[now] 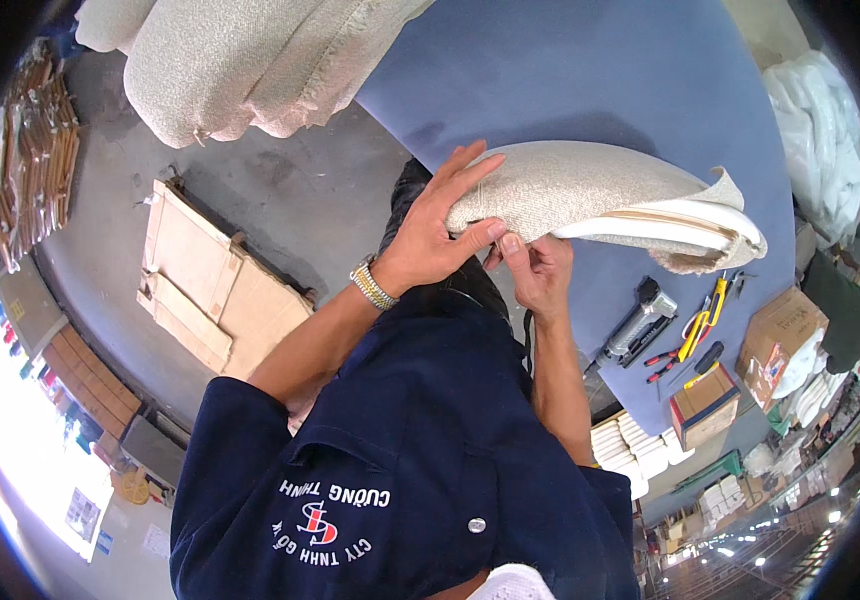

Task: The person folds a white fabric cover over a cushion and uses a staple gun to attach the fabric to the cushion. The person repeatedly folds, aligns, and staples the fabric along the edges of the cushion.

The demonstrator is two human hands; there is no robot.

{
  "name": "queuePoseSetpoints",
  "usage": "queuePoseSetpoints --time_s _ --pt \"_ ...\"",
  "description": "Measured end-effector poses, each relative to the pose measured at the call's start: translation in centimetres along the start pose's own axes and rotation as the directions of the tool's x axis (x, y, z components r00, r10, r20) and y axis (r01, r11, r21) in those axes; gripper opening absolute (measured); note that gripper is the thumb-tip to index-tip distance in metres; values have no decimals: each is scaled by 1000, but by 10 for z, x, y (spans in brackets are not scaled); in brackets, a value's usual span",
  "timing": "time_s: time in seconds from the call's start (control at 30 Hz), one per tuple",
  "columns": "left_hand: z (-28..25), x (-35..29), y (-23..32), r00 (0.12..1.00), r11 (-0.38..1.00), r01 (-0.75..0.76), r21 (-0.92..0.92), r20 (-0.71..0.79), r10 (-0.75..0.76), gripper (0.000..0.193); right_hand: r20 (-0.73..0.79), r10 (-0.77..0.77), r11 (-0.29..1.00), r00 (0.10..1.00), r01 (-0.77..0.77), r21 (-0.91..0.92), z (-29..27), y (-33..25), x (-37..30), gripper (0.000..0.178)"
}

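Observation:
A curved cushion, wrapped in beige woven fabric, is held at the near edge of a blue-covered table. White padding and a thin brown board edge show along its uncovered right side, where the fabric hangs loose with a frayed edge. My left hand grips the cushion's left end, fingers stretched over the top and thumb on the near edge. Beside that thumb, my right hand pinches the fabric edge at the underside; some of its fingers are hidden below.
On the table's right lie a staple gun, a yellow cutting tool, red-handled pliers and cardboard boxes. Rolled beige fabric overhangs the far left. A wooden panel stands on the floor at left.

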State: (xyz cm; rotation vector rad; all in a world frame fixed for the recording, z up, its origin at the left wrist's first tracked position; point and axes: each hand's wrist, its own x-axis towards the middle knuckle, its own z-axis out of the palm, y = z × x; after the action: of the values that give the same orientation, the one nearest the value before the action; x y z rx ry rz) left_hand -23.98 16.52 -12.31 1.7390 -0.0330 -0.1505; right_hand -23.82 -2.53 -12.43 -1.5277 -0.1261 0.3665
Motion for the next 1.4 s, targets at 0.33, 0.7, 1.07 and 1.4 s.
queuePoseSetpoints --time_s 0.33,0.7,1.07,1.4 --pt "7 -10 -5 990 958 -137 251 47 130 68 -108 -33 976 994 9 -216 -30 -5 -43 10" --pt "12 -12 -11 972 897 -232 376 47 232 65 -727 -298 299 619 -662 -687 -226 121 -177 65" --pt "6 -8 -7 961 889 -274 367 75 265 62 -734 262 965 626 -185 186 -76 -4 -166 27" --pt "7 -8 -22 951 910 -310 275 84 298 66 -426 68 871 902 -262 -416 39 -76 -105 25"
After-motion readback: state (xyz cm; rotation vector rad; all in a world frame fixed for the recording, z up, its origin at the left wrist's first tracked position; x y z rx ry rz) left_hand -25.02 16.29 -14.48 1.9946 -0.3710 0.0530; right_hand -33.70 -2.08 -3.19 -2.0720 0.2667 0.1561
